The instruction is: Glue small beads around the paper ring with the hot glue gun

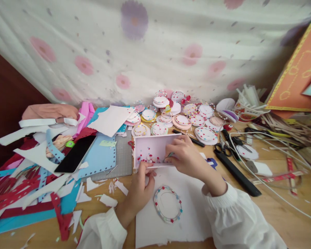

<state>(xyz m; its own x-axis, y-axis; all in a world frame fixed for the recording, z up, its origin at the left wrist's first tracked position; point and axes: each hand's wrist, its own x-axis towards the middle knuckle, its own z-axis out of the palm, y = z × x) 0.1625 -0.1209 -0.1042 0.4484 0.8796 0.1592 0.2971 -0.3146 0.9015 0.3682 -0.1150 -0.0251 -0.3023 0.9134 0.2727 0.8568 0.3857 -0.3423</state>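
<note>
White sleeves (241,216) reach in from five and seven o'clock. Paper (194,214) lies at six; the box (151,143) sits centrally. Inside its three-o'clock side, the right hand's (185,155) fingers bunch, grip unclear; the left hand (138,190) touches its seven-o'clock edge, slightly parted fingers, pinch unclear. The beaded ring (156,204) rests on the paper; loose beads (140,158) lie inside the box.

I couldn't read a word, brand or number from where I stood. The paper bowl (248,114) on the right of the surface (282,216) carried red printing, too small and blurred to make out. The orange board (297,74) beside it bore pale looped outlines.
</note>
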